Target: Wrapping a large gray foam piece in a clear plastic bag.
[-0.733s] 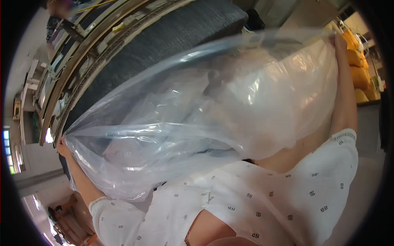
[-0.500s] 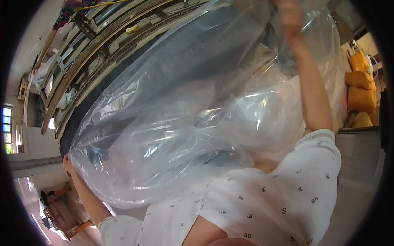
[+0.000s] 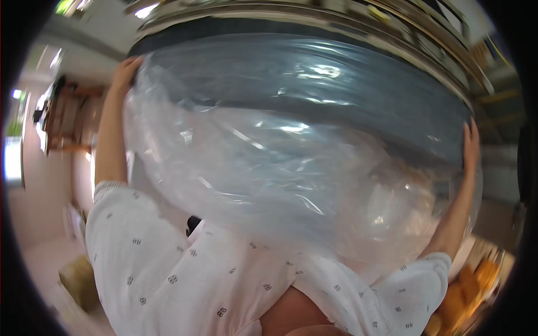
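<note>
Bag: a large clear, thin plastic film bag [image 3: 291,168], billowed wide and stretched between the two raised hands, filling most of the view in front of the person's chest.
Where it sits: its upper edge lies against a broad dark grey band [image 3: 314,73] of what looks like a long roll or conveyor surface; whether the film goes over that band or only lies in front of it, I cannot tell.
Left hand: the left hand [image 3: 124,71] is at the bag's upper corner on that side, fingers curled onto the film's edge; it seems to pinch the plastic, though the grip itself is blurred.
Right hand: the right hand [image 3: 469,147] is flat against the far edge of the bag, fingers spread and pointing up, pressing or holding the film there; a closed grip does not show.
Handling, as a judgement: very light, limp and slippery; it has no stiffness of its own and catches air easily. It would tear if snagged or pulled hard at one point.
Where to hold: best taken at the rim or corners, film gathered in the fingers, both hands well apart.
Near the hands: white short sleeves with a small dark print [image 3: 168,263] below; a metal-framed rack [image 3: 392,22] above the band; orange-yellow bundles [image 3: 476,285] low, beneath the right hand.
</note>
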The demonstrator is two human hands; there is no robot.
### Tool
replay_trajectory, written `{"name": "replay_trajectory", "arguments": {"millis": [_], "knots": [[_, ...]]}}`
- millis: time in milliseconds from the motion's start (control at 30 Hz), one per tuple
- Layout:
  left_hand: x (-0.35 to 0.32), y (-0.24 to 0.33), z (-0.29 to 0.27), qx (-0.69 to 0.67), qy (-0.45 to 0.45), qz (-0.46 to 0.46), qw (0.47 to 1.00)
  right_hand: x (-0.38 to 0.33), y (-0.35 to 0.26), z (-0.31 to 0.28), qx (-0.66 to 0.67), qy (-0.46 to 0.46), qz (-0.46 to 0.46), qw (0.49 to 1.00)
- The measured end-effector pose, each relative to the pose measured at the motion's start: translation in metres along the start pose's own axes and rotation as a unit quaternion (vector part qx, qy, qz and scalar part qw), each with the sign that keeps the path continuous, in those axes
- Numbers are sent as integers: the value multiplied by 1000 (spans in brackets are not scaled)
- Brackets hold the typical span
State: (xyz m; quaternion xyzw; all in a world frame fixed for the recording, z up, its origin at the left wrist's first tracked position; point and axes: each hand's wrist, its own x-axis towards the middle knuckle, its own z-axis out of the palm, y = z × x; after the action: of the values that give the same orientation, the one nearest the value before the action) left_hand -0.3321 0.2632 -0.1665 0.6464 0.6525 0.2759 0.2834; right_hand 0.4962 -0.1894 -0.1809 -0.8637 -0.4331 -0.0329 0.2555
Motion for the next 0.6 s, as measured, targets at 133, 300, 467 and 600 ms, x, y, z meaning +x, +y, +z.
{"name": "replay_trajectory", "arguments": {"millis": [133,300,467,600], "knots": [[-7,35,73,13,225,200,954,37,76,-15,24,-105,301,947],[-8,50,80,-43,240,149,958,39,-102,13,-168,97,-176,965],[-16,44,71,-66,259,138,954,-61,-405,71,484,-297,-69,820],[-12,46,85,-70,284,130,947,-165,-513,47,398,-418,-367,729]]}}
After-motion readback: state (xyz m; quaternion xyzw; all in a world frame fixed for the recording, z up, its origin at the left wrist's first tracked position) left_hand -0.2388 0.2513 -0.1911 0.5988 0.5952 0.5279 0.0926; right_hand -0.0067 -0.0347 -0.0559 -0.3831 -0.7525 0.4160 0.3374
